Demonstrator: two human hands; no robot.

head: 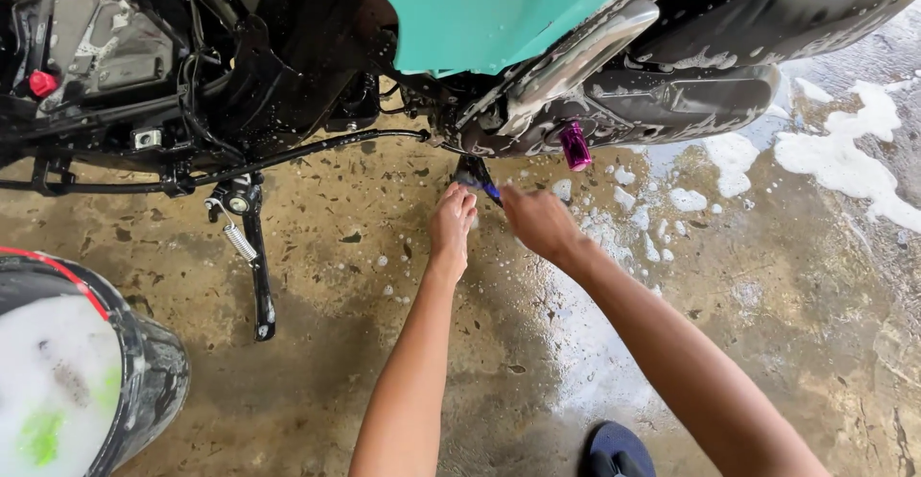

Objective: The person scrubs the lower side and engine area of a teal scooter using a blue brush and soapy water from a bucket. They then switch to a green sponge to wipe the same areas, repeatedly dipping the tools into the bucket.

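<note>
A soapy motorcycle with a teal body panel (480,7) and black underside stands over a wet concrete floor. Both my arms reach under it. My left hand (452,220) presses against a small black part (472,168) hanging beneath the engine. My right hand (537,220) is closed around a thin blue-handled brush (491,191) whose tip meets that same part. A purple footpeg (575,145) sticks out just to the right, above my right hand.
The black side stand with its spring (251,256) rests on the floor to the left. A black bucket of suds (86,371) sits bottom left. White foam patches (844,155) lie on the floor at right. A dark sandal (616,450) shows at the bottom.
</note>
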